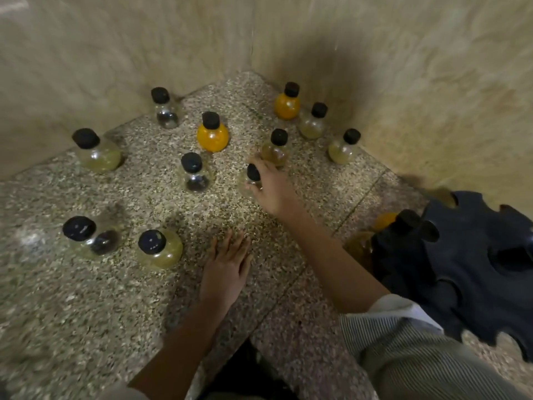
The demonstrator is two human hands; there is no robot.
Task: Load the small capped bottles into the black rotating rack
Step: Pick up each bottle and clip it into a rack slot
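Note:
Several small round glass bottles with black caps stand on a speckled stone floor in a wall corner. My right hand (269,186) is closed around one clear bottle (253,176) in the middle, its black cap showing between my fingers. My left hand (227,265) lies flat and open on the floor, holding nothing. An orange-filled bottle (212,134) stands behind, and a clear one with dark contents (194,174) is to the left. The black rotating rack (467,261) sits at the right, with a capped bottle (406,219) in one of its slots.
Beige stone walls (432,82) close the corner behind and to the right. More bottles stand near the right wall (344,148) and at the left (96,151), with two at the near left (158,249). My striped sleeve (403,342) is at the lower right.

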